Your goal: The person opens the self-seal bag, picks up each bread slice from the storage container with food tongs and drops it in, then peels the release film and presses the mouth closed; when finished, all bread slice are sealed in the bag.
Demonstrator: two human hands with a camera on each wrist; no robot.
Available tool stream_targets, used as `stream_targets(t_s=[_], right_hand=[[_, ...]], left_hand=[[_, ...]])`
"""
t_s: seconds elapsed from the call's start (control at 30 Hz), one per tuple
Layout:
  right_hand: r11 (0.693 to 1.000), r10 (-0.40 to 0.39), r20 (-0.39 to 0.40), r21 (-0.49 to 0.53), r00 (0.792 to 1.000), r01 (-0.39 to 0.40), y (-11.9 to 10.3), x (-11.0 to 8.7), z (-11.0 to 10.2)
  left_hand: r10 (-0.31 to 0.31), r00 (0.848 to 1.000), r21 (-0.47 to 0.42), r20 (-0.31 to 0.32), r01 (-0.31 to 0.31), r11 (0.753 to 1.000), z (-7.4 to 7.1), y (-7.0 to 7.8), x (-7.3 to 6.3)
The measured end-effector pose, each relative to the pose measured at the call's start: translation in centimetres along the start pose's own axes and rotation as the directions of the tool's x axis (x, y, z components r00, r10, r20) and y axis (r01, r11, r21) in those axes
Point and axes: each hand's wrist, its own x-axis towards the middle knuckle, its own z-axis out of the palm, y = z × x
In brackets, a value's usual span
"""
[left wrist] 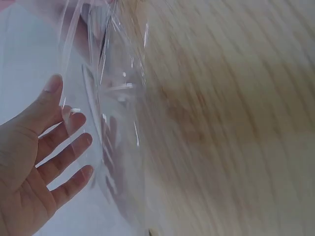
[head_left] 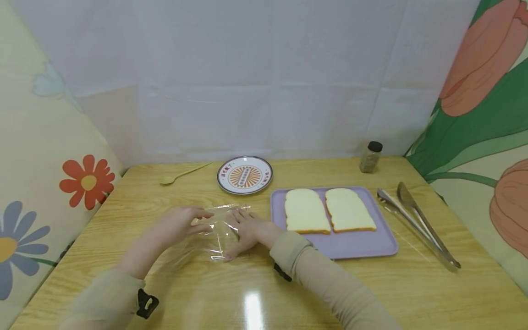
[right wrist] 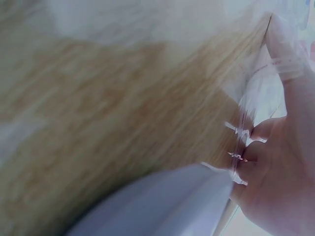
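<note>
A sheet or bag of clear, shiny plastic point(head_left: 219, 239) lies on the wooden table between both hands. My right hand point(head_left: 249, 229) rests flat on its right side with thumb and fingers spread. At the left side, my left hand point(head_left: 181, 223) reaches in with its fingers relaxed and the thumb apart from them. In the left wrist view, the loosely bent fingers of that hand point(left wrist: 44, 152) come right at the edge of the crinkled plastic point(left wrist: 118, 113). The right wrist view has the right hand point(right wrist: 275, 182) against the plastic, its fingertips partly hidden.
Two bread slices point(head_left: 307, 211) lie on a purple tray point(head_left: 354, 247) right of the hands. Metal tongs point(head_left: 425, 229) rest beyond it, and a black-capped spice jar point(head_left: 371, 157) stands behind. A patterned plate point(head_left: 245, 175) and gold spoon point(head_left: 181, 174) are at the back.
</note>
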Motion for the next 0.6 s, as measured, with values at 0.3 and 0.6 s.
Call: stream_targets(t_s=[0.3,0.6], right_hand=[[1.0,-0.009,-0.004,-0.018,1.0,0.009,0.0,0.1,0.0],[1.0,-0.01,0.001,0.024,1.0,0.01,0.2,0.2,-0.1]], left_hand=[[0.088,0.996,-0.09,0.011,-0.086,0.992,1.3,-0.2,2.1],[0.136,0.987,-0.077,-0.086,-0.143,0.987,1.0,-0.1,2.2]])
